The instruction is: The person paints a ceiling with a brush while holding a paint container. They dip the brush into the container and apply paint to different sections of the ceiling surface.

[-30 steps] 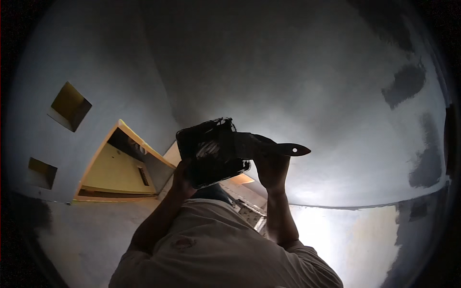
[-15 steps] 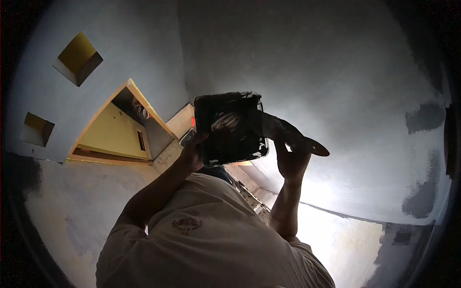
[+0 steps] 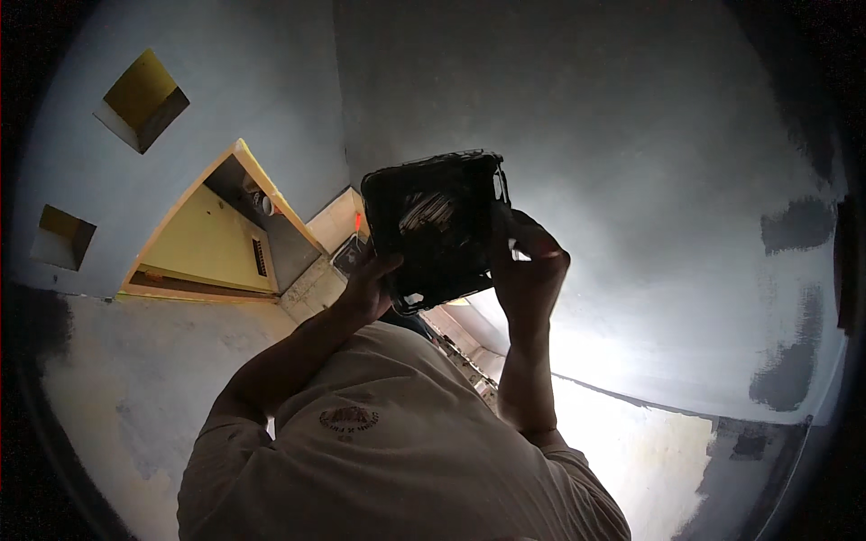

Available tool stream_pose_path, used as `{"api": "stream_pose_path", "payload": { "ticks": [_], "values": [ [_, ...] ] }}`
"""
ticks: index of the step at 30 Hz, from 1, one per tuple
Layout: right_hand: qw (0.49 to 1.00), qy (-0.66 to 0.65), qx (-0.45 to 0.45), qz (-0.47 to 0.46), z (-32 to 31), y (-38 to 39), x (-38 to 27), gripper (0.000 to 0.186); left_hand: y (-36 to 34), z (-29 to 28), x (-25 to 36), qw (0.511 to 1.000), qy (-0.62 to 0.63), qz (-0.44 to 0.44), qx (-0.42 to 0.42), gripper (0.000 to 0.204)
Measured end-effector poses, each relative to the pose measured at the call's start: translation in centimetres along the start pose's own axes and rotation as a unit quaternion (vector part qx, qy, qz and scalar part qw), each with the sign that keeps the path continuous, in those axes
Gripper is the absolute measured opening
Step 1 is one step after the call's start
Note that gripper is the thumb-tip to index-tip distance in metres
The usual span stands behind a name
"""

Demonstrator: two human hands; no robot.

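Observation:
My left hand grips the lower left side of a square black paint tray, its inside smeared with dark wet paint and streaks. At the tray's right edge my right hand is closed on a dark paintbrush; its handle is now foreshortened and mostly hidden by the hand, and its bristles are hard to tell from the black tray.
Pale walls with dark paint patches surround me. At left are two square recesses and an opening with a yellow door. Behind my hands, lower down, a tiled ledge holds small items.
Both hands and the tray have risen in the picture over the last second. The brush handle, earlier sticking out to the right, has swung back and is now mostly behind my right hand.

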State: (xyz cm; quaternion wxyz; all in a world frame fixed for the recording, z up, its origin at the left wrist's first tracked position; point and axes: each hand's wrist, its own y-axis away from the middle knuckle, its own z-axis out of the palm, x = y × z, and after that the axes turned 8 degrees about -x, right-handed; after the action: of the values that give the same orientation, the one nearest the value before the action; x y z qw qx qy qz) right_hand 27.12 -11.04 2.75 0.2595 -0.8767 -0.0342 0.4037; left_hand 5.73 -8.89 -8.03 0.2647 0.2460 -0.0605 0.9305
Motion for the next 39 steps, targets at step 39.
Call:
{"api": "stream_pose_path", "payload": {
  "ticks": [39],
  "values": [
    [0.918,-0.222,-0.318,-0.080,-1.0,-3.1,-0.1,0.029,-3.6,2.5,3.2,0.995,-0.039,-0.041,-0.087,0.061]
  ]
}}
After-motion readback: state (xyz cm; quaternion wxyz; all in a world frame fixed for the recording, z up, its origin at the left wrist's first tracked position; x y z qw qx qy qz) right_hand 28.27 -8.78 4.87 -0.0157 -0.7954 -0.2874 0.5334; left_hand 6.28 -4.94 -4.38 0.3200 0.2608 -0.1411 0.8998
